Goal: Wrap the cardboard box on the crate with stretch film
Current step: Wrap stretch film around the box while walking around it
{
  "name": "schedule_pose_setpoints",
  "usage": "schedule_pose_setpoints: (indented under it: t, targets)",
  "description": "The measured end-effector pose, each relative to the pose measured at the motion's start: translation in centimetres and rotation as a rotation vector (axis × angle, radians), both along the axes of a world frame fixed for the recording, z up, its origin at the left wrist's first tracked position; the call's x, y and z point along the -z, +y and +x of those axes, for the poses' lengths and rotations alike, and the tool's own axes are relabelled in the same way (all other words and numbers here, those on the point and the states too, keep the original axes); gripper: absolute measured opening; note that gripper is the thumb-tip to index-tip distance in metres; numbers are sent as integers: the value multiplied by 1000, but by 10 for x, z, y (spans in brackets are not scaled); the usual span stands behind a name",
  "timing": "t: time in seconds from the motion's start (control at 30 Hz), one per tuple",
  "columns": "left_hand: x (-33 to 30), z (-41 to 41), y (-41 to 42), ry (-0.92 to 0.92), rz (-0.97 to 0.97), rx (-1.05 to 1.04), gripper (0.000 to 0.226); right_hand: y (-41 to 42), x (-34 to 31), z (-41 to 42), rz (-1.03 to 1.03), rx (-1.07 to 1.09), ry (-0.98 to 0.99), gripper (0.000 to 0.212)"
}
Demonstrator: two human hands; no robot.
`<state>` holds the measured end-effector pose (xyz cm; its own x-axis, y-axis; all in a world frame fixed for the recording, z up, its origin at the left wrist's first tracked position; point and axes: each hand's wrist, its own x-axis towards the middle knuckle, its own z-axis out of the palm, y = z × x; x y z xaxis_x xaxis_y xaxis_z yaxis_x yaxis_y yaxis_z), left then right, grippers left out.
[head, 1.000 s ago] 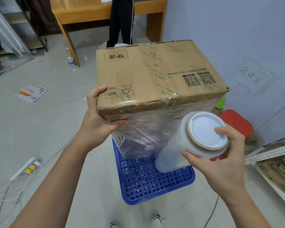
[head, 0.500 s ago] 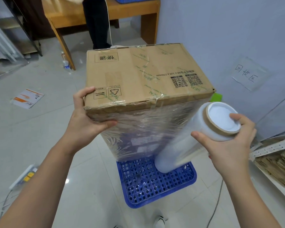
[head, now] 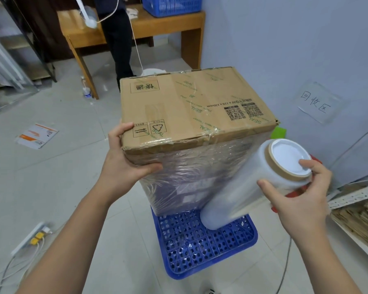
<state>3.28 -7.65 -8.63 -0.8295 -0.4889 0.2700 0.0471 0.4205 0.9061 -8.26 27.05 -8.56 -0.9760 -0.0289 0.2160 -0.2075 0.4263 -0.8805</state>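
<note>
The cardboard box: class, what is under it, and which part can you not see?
The cardboard box stands on an upturned blue perforated crate; only the crate's near part shows. Its far part and the box's underside are hidden. Stretch film covers the near side.

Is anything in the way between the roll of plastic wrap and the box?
Nothing visible is. The right hand holds the stretch film roll right beside the film-covered near side of the cardboard box, with only film between them. The left hand grips the box's near left corner, away from the roll.
</note>
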Motion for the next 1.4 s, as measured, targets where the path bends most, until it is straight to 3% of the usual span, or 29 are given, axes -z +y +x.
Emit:
schedule_pose_setpoints:
  t: [0.2, 0.53, 0.7, 0.83, 0.93, 1.07, 1.2, 1.4]
  targets:
    - [5, 0, 4, 14, 5, -5, 104, -4, 1, -9, 40, 44, -39, 88]
    - [-9, 7, -2, -141, -63, 21, 106, 9, -1, -16, 0, -179, -37, 81]
    - [-49, 12, -2, -418, -271, -49, 95, 8, -2, -15, 15, -239, 42, 88]
    - [-86, -1, 21, -430, -582, -97, 88, 10, 0, -17, 64, -283, 106, 95]
    - [-102, -25, 57, -401, -820, 4, 80, 9, 4, -17, 45, -330, 86, 94]
    - [-93, -69, 104, -429, -1067, 120, 94, 8, 8, -18, -7, -379, 33, 96]
    - [-78, -100, 117, -511, -1182, 144, 112, 10, 9, -20, -10, -387, 43, 96]
    - [-65, -111, 115, -510, -1184, 84, 107, 15, 11, -27, 12, -394, 143, 97]
